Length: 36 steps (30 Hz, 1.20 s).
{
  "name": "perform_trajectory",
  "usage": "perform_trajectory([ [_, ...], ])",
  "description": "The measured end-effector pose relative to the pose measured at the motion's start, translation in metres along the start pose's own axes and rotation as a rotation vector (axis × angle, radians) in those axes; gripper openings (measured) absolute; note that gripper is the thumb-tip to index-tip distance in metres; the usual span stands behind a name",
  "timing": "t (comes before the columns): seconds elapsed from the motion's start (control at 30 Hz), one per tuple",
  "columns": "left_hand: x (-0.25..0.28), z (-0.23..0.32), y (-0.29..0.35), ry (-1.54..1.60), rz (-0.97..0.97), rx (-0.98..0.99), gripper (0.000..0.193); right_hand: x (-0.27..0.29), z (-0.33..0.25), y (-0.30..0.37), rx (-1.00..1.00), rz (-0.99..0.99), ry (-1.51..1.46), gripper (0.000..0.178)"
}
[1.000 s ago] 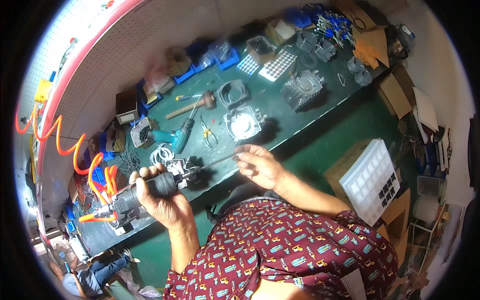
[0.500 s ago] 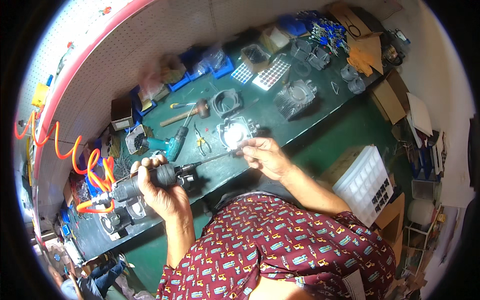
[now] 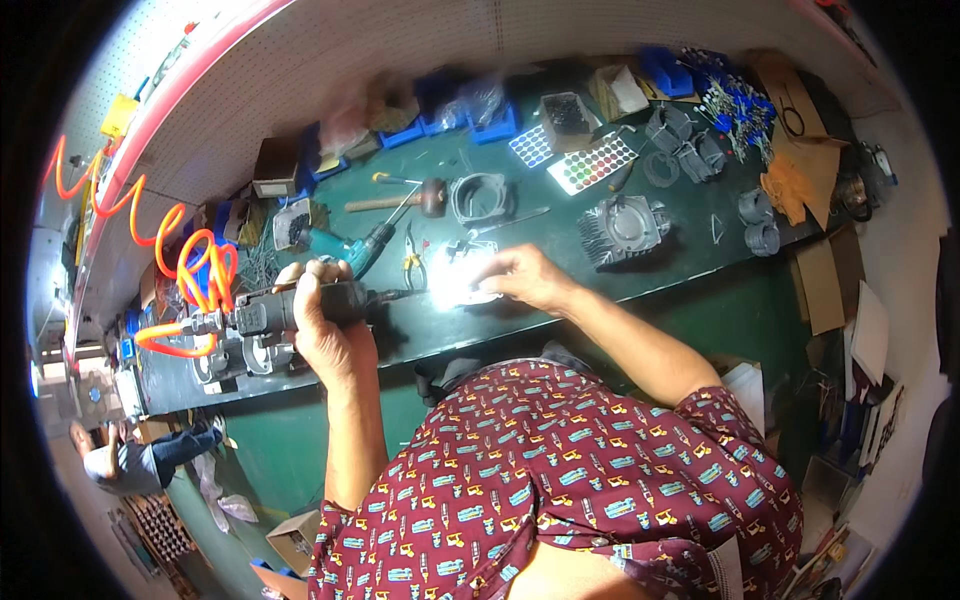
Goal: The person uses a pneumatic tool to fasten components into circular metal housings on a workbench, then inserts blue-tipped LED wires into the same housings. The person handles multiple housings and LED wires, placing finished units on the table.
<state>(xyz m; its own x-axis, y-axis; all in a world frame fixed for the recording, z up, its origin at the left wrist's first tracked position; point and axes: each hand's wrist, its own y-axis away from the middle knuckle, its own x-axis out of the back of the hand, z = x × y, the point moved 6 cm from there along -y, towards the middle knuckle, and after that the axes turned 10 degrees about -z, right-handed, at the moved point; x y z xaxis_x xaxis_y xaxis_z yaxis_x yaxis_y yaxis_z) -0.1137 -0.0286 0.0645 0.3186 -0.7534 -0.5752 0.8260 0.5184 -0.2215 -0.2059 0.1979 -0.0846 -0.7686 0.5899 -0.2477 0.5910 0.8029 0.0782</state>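
My left hand (image 3: 338,340) is wrapped round a black air screwdriver (image 3: 262,313), held level above the bench's front edge. An orange coiled hose (image 3: 205,270) runs from its rear end. Its long bit points right, toward a metal housing (image 3: 468,272) that is washed out by strong glare. My right hand (image 3: 537,280) is at the right side of that housing, thumb and fingers closed together. Glare hides what the fingertips hold, if anything. Beside the housing lie yellow-and-black pliers (image 3: 413,262), and a teal power drill (image 3: 352,248) is behind the screwdriver.
Behind the housing are a mallet (image 3: 430,198) and a round grey casting ring (image 3: 480,198). A finned motor housing (image 3: 622,230) stands to the right on the green bench (image 3: 560,225). Blue bins (image 3: 492,122) line the back. Another person (image 3: 125,460) is at the far left.
The view has shifted, and the screwdriver now lies more level. My right fingers have left the bit's shaft area and are over the housing's right side. Glare on the housing has spread.
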Motion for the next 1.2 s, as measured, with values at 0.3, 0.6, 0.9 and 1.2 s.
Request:
perform_trajectory([
  [0.3, -0.005, -0.038, -0.002, -0.532, -0.055, -0.204, 0.027, 0.001, 0.028, -0.067, 0.168, 0.021, 0.54, 0.019],
  [0.6, 0.012, -0.079, 0.006, -0.861, -0.155, -0.204, 0.021, -0.012, 0.062, -0.083, 0.121, -0.021, 0.617, 0.027],
  [0.9, 0.005, -0.076, 0.003, -0.688, -0.16, -0.132, 0.025, 0.007, 0.042, -0.068, 0.155, 0.287, 0.62, 0.022],
  [1.2, 0.004, -0.086, -0.008, -0.631, -0.312, -0.034, 0.032, 0.016, 0.04, -0.042, -0.11, 0.379, 1.035, 0.037],
])
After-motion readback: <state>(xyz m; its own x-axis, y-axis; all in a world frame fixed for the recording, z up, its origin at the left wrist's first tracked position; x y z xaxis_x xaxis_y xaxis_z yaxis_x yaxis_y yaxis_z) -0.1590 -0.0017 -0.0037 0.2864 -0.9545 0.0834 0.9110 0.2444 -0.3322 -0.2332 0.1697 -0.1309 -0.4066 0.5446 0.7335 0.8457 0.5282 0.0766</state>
